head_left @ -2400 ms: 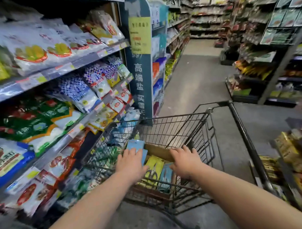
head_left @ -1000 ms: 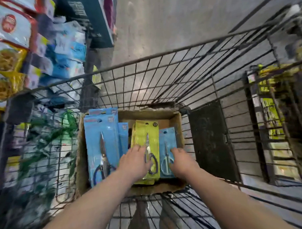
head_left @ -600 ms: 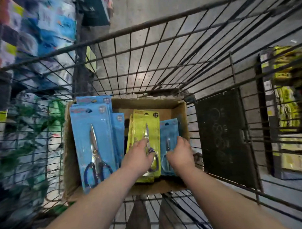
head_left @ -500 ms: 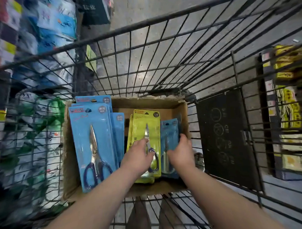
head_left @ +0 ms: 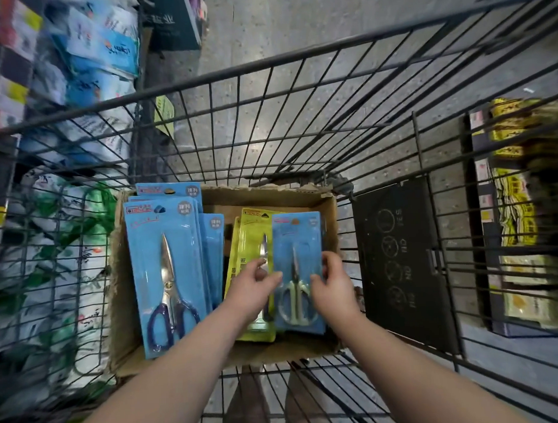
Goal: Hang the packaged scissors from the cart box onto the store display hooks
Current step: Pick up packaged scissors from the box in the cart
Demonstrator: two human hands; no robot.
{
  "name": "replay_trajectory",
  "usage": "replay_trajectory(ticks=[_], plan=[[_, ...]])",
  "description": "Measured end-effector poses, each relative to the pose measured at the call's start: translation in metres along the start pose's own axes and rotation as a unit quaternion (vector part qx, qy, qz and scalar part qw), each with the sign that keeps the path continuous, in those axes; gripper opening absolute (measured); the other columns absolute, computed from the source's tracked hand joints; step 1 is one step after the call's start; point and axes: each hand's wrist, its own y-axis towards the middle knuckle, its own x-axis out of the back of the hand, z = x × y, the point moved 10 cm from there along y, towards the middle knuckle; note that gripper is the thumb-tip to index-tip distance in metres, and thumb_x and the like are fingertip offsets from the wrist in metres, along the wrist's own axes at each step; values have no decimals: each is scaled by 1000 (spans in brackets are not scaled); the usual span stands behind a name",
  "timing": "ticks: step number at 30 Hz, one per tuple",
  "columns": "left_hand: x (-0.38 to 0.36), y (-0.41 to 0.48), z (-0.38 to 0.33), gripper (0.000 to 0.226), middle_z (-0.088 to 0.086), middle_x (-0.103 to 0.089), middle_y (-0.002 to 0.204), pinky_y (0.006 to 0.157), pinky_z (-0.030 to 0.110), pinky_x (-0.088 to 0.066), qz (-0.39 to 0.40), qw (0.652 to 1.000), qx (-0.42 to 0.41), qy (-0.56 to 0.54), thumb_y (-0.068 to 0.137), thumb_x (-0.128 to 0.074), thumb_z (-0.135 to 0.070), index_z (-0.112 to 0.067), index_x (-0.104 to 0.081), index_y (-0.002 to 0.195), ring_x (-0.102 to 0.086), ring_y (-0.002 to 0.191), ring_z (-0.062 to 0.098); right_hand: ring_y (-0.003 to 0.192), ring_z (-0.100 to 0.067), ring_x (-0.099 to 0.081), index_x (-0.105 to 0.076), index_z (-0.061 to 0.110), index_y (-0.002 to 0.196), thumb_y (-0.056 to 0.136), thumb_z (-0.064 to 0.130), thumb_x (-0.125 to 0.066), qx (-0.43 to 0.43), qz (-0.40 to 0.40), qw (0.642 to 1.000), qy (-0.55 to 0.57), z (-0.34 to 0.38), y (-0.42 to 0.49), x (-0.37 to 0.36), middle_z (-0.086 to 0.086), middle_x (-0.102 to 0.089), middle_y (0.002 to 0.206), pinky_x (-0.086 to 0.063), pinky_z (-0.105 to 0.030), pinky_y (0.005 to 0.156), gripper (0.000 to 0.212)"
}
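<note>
Two hands grip one small blue scissors pack (head_left: 298, 267) over the box (head_left: 330, 216): left hand (head_left: 253, 289), right hand (head_left: 332, 288). Picking is underway; next, probably lift it toward unseen hooks.

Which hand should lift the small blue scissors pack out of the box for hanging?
Right, probably. The right hand already grips the small blue pack along its right edge, thumb on the front. The left hand only pinches its left edge, partly over the yellow pack, so it can let go.
</note>
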Motion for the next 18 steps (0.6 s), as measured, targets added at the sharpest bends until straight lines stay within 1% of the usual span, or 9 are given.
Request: replay_trajectory(ticks=[2, 4, 5, 7, 9, 10, 12, 15, 18], plan=[[0, -2, 3, 45, 7, -59, 125, 81, 32, -50, 17, 994, 27, -104, 93, -57, -17, -16, -44, 136, -60, 103, 22, 101, -19, -62, -43, 18, 127, 92, 5, -47, -5, 34, 999, 34, 3, -3, -13, 1, -61, 106, -52, -29, 82, 38], [11, 1, 6, 27, 12, -66, 118, 83, 39, -54, -7, 994, 30, -106, 91, -56, -8, -13, -58, 118, -65, 98, 25, 93, -15, -62, -45, 17, 129, 91, 5, -49, -15, 61, 996, 57, 7, -4, -27, 0, -63, 103, -52, -25, 79, 40], [20, 1, 8, 20, 12, -68, 111, 86, 42, -54, -34, 994, 30, -101, 90, -55, -6, -15, -62, 107, -65, 96, 26, 95, -15, -62, -45, 17, 132, 91, 7, -50, -15, 69, 996, 57, 8, -3, -32, -2, -63, 107, -52, -29, 85, 42], [36, 0, 13, 17, 9, -68, 102, 89, 44, -53, -83, 992, 38, -84, 89, -53, -5, -19, -61, 94, -64, 94, 27, 112, -19, -57, -42, 17, 138, 93, 15, -49, -3, 59, 998, 7, 11, 0, -33, -5, -56, 124, -46, -37, 100, 46], [44, -1, 16, 17, 9, -68, 103, 91, 47, -52, -97, 990, 39, -92, 90, -52, -6, -18, -60, 100, -64, 97, 29, 128, -25, -44, -35, 15, 142, 93, 20, -48, -7, 24, 998, -56, 9, 6, -25, -7, -40, 141, -37, -40, 109, 51], [46, -1, 18, 19, 9, -67, 105, 91, 47, -52, -98, 990, 42, -91, 91, -51, -6, -16, -60, 104, -63, 97, 28, 131, -26, -40, -34, 14, 143, 93, 20, -49, -12, 9, 997, -77, 6, 10, -21, -8, -35, 145, -34, -41, 110, 52], [48, 0, 21, 20, 9, -67, 105, 90, 45, -52, -97, 990, 41, -90, 91, -50, -5, -14, -59, 107, -63, 97, 27, 133, -27, -37, -35, 12, 141, 90, 16, -51, -16, -7, 994, -106, 2, 16, -17, -9, -32, 147, -31, -41, 110, 54], [48, 2, 27, 19, 9, -68, 105, 92, 50, -52, -94, 989, 37, -103, 91, -50, -5, -17, -59, 102, -64, 98, 29, 136, -27, -33, -31, 12, 143, 88, 15, -51, -32, -1, 991, -133, -8, 22, -20, -8, -24, 152, -29, -40, 111, 59], [49, 5, 33, 20, 10, -68, 106, 92, 49, -52, -96, 988, 37, -119, 92, -50, -3, -16, -60, 103, -64, 99, 28, 135, -29, -33, -32, 14, 143, 88, 15, -50, -43, -14, 989, -138, -14, 27, -23, -7, -26, 152, -29, -42, 111, 58]])
